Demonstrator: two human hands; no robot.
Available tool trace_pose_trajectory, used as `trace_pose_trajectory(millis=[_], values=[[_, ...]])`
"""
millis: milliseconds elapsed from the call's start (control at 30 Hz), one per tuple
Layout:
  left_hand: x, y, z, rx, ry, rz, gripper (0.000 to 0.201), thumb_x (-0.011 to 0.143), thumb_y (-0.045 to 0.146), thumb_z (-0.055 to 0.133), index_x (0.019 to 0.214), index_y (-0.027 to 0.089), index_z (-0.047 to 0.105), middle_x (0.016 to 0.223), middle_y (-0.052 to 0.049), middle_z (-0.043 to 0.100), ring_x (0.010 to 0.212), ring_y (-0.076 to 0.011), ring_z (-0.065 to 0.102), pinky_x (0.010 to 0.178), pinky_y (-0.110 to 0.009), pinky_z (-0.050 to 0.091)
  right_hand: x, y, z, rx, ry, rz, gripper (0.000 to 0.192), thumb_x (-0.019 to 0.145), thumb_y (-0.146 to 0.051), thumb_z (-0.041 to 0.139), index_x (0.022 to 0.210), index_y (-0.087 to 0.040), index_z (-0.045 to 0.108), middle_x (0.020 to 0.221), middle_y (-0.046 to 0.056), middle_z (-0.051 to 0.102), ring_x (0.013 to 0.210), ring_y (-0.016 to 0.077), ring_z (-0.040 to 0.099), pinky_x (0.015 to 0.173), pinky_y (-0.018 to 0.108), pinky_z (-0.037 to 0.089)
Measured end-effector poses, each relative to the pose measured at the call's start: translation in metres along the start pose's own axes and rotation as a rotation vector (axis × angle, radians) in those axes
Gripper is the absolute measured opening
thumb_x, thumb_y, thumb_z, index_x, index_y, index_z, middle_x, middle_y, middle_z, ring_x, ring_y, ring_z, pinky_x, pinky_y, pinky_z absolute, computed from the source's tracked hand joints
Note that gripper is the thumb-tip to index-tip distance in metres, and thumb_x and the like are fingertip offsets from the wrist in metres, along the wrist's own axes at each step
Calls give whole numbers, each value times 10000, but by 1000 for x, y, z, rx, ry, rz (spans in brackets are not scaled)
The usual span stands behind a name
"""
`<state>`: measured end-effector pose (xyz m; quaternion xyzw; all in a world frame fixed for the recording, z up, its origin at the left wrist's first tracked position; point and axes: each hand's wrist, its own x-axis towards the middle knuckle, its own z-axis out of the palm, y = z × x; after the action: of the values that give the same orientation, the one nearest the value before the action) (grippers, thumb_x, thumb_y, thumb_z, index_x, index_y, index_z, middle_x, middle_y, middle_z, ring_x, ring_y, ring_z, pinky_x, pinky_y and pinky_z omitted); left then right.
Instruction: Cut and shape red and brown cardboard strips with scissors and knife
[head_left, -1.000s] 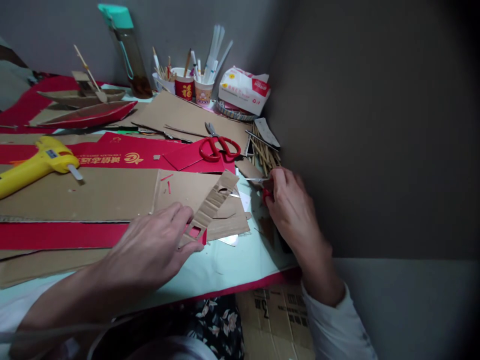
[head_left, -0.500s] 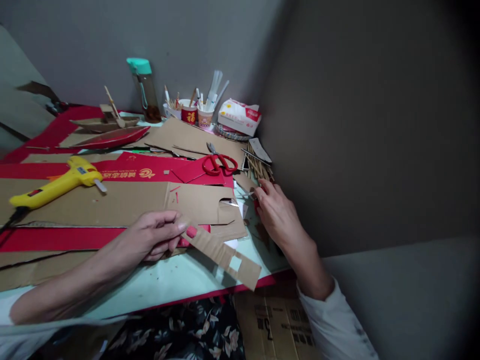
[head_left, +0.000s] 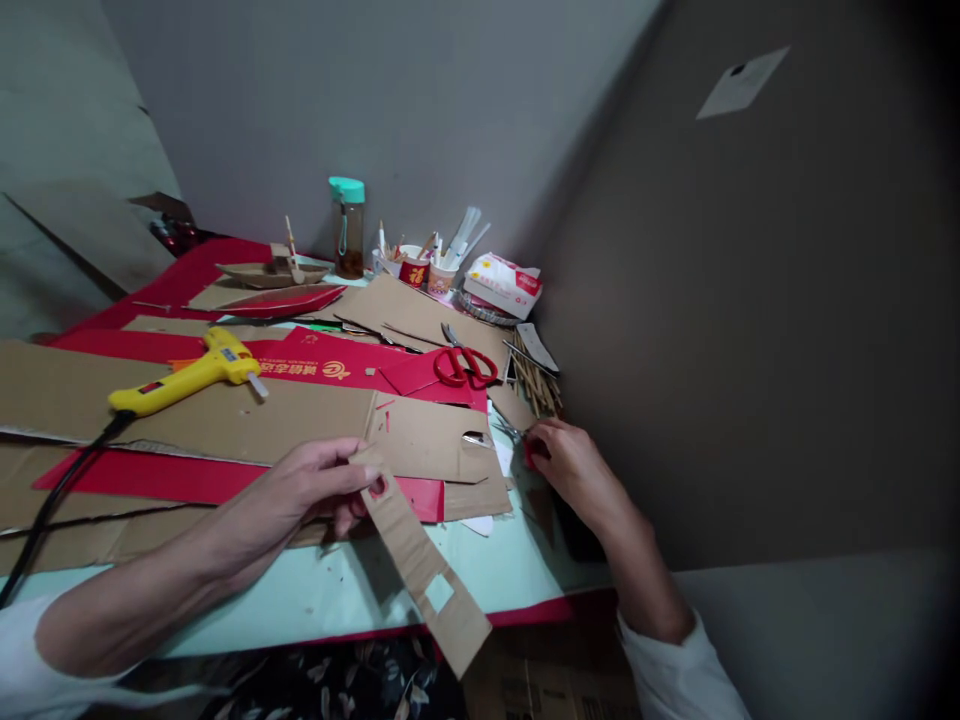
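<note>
Pinching the near end of a long brown corrugated cardboard strip with cut-out windows [head_left: 420, 560], the left hand [head_left: 300, 495] held it by thumb and fingers, closed on the upper end, so the strip hung down past the near edge of the pale green table [head_left: 300, 600]. We noted a red patch showing through one opening near the grip.

The right hand [head_left: 570, 470] lay at the right edge of the table, curled narrowly around a small red-handled cutting tool [head_left: 525, 445], its metal tip pointing left and far. Whether the fingers were fully clamped we could not tell; the handle was mostly hidden.

Farther back lay red-handled scissors [head_left: 465, 365] on flat brown cardboard sheets [head_left: 225, 420], a yellow hot-glue gun [head_left: 187, 375] at left, a bundle of wooden sticks [head_left: 536, 380] at right, and a teal-capped bottle [head_left: 349, 225] beside paper cups of pens [head_left: 416, 265] by the far wall.

Risks, as we judged them: the strip was held at one end only and looked thin around its windows, so it could bend or tear there. The small blade's tip sat close to loose cardboard scraps and could snag. The glue gun's cord trailed over the near left edge; catching it could drag the gun.
</note>
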<state>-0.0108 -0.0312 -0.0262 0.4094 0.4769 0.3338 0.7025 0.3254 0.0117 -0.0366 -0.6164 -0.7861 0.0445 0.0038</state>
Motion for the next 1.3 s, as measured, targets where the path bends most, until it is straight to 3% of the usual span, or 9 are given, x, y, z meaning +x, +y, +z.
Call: trace_pose_trajectory(millis=[167,267,433,567,700,867,1000,1167,1300], values=[[-3,10,4,-88,40,-2,187,757,315,821,837,195,703,787,-38,749,745,-197,719,669,-272,588,4,4,-6,47,-30,-14,237,1036,-351,681,1165,-153,697,1122,66,726,958,207,721,855,406,625],[-3,14,8,-152,67,-19,276,751,298,795,981,210,670,784,-51,788,732,-239,767,681,-342,638,3,0,-6,54,3,24,224,1035,-349,681,1134,-148,697,1086,58,723,931,199,716,833,393,622],[7,11,6,-158,79,-4,335,777,369,831,961,242,582,645,5,729,488,-170,650,424,-235,503,1,-14,-1,75,94,88,171,1019,-313,695,1049,-146,680,1061,46,692,873,176,679,772,346,600],[13,7,5,-125,67,5,362,790,421,851,935,255,564,664,9,730,504,-161,646,433,-222,504,-2,-21,4,122,119,106,90,1002,-183,674,924,-143,654,1001,28,666,819,155,642,727,301,558],[12,6,4,-162,110,-46,352,749,423,878,894,238,617,683,-8,738,518,-152,634,456,-228,525,-8,-23,5,205,103,75,193,992,-63,567,851,-165,650,940,38,658,760,142,655,655,251,485],[10,6,-2,-193,139,-117,336,703,451,884,822,214,678,688,-52,759,481,-176,637,416,-258,520,-13,-30,-13,220,135,74,208,1004,-100,543,874,-182,682,903,67,683,754,201,672,696,309,477],[13,9,-10,-236,184,-120,394,635,484,918,835,235,687,650,-15,752,412,-163,594,357,-250,481,-5,-39,-33,249,187,48,220,1050,-169,507,964,-188,708,945,72,703,744,195,674,706,310,489],[15,16,-21,-239,381,15,300,693,431,879,860,244,714,716,-1,777,560,-165,635,484,-235,557,17,-47,-46,255,272,38,183,1054,-224,537,1010,-195,712,1038,80,725,800,202,690,712,311,488],[13,18,-16,-245,259,75,205,792,389,803,899,230,732,825,-44,810,668,-196,662,635,-298,604,32,-52,-40,253,250,-24,170,1028,-220,553,982,-198,714,1007,83,737,766,214,706,705,321,507]])
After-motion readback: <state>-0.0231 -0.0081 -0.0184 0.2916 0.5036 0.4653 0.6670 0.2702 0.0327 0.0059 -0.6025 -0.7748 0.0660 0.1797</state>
